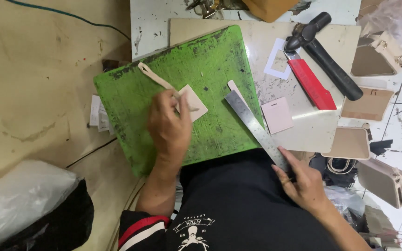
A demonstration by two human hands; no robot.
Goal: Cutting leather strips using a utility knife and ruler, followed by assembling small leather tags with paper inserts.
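Note:
My left hand point(168, 128) rests on a worn green cutting board point(131, 97) on my lap. It grips a long pale strip point(152, 75) and presses it onto a small beige leather square point(196, 104). My right hand point(303, 179) holds the near end of a steel ruler point(252, 123), which lies slanted across the board's right edge. A thin pale strip point(233, 87) pokes out beside the ruler's far end.
A pale work slab point(303, 130) behind the board carries a red utility knife point(310, 83), a black hammer point(331, 65), a white frame-shaped template point(274, 65) and a pink square piece point(277, 115). Beige bag parts point(385, 179) lie right; a plastic-wrapped bundle point(24, 200) sits lower left.

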